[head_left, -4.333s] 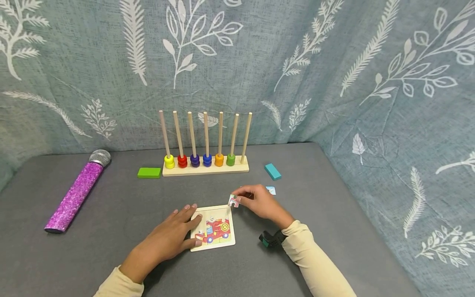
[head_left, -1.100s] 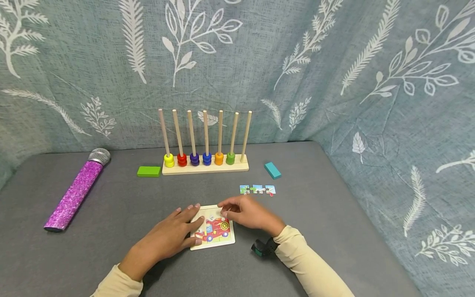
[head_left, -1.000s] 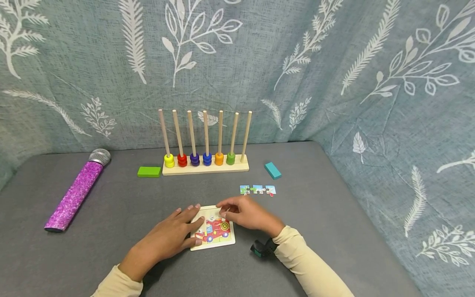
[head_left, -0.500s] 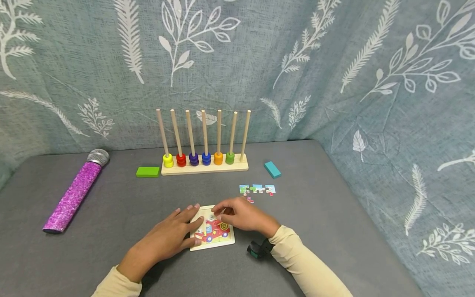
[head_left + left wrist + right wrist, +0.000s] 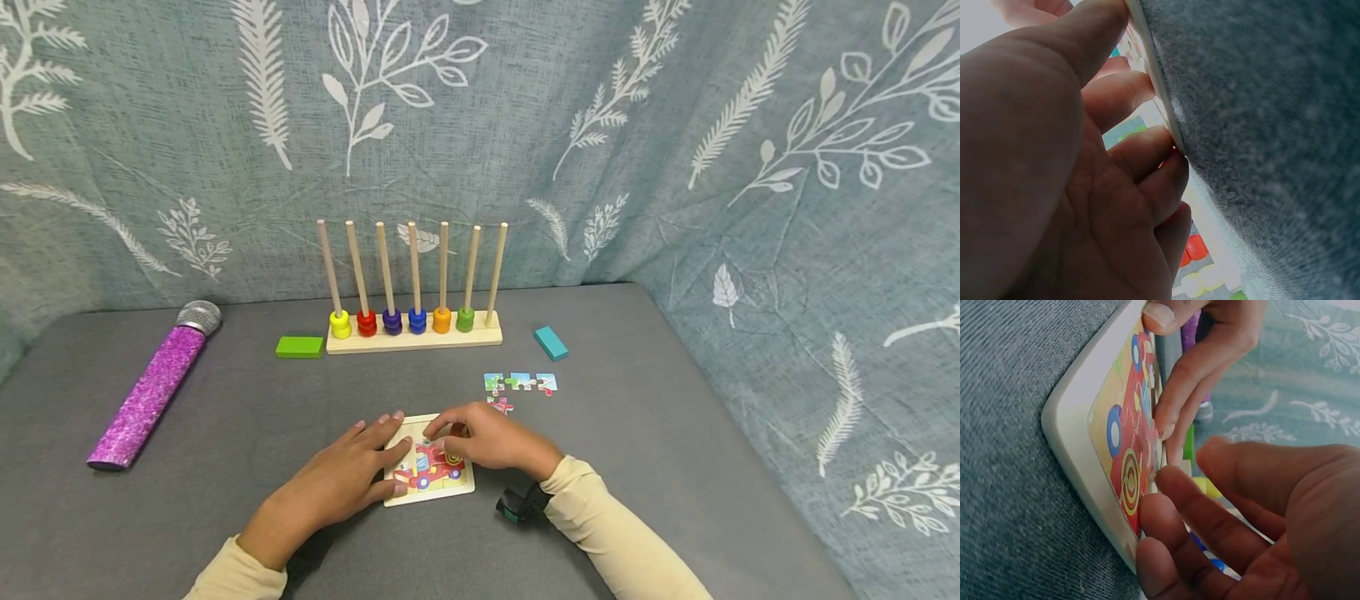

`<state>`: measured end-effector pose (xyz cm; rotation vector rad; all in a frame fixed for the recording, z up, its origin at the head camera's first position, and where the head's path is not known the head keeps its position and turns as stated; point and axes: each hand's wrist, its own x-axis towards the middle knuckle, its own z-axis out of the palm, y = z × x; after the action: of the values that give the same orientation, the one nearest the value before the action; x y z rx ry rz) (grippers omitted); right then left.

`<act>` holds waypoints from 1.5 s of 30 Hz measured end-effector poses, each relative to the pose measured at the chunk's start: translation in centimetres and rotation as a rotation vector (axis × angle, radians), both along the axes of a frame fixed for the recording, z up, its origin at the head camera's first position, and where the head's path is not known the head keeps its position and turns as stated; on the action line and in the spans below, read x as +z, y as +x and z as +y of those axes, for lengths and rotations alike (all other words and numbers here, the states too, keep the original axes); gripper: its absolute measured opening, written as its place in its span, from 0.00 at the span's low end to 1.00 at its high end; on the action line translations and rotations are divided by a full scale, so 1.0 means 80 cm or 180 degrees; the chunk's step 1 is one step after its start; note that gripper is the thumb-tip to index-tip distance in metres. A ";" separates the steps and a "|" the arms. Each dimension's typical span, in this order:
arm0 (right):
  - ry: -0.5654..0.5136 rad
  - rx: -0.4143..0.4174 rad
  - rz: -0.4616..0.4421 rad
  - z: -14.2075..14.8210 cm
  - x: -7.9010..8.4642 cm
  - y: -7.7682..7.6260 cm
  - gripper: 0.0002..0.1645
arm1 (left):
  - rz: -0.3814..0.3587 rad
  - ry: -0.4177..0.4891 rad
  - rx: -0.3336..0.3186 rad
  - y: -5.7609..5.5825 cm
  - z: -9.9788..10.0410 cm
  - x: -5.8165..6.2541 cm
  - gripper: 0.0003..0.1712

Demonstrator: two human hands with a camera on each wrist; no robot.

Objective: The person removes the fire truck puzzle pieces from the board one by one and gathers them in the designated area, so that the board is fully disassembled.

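Note:
A small wooden jigsaw puzzle with a red tractor picture (image 5: 431, 471) lies on the grey table in its pale frame. My left hand (image 5: 341, 467) rests flat over its left side, fingers spread; in the left wrist view the fingertips (image 5: 1157, 140) meet the frame's edge. Over the puzzle's upper right, my right hand (image 5: 480, 435) bends its fingers down. The right wrist view shows its fingertips (image 5: 1160, 512) at the puzzle's upper area, thumb apart, no piece seen between them. A loose red-and-pink puzzle piece (image 5: 501, 406) lies just beyond the right hand.
Several loose puzzle pieces (image 5: 521, 382) lie in a row past the right hand. Behind stands a peg rack (image 5: 414, 340) with coloured rings. A green block (image 5: 300, 347), a teal block (image 5: 552, 343) and a purple glittery microphone (image 5: 153, 392) lie around it.
Earlier my right hand pinched a puzzle piece at the frame's upper right corner; that hand now touches the puzzle further left, and a piece lies behind it. The left hand stays.

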<state>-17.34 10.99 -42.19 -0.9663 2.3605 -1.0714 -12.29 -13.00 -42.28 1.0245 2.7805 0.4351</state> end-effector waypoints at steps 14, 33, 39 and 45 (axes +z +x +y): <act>-0.0212 -0.0110 0.0230 -0.004 -0.003 0.000 0.12 | 0.0008 0.0038 0.0007 0.000 -0.001 0.001 0.34; 0.0025 0.0116 0.0268 -0.017 -0.008 0.002 0.16 | -0.0182 0.0062 0.0025 -0.004 0.001 0.000 0.35; 0.0016 0.0105 0.0234 -0.017 -0.007 0.004 0.14 | -0.0186 0.0070 0.0021 -0.003 0.001 0.001 0.34; 0.0001 0.0101 0.0189 -0.017 -0.007 0.004 0.15 | -0.0106 0.0078 -0.0003 -0.001 -0.001 0.002 0.34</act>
<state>-17.03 9.65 -42.73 -1.0455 2.3840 -1.0443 -12.38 -13.10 -42.11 1.0144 2.7520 0.4828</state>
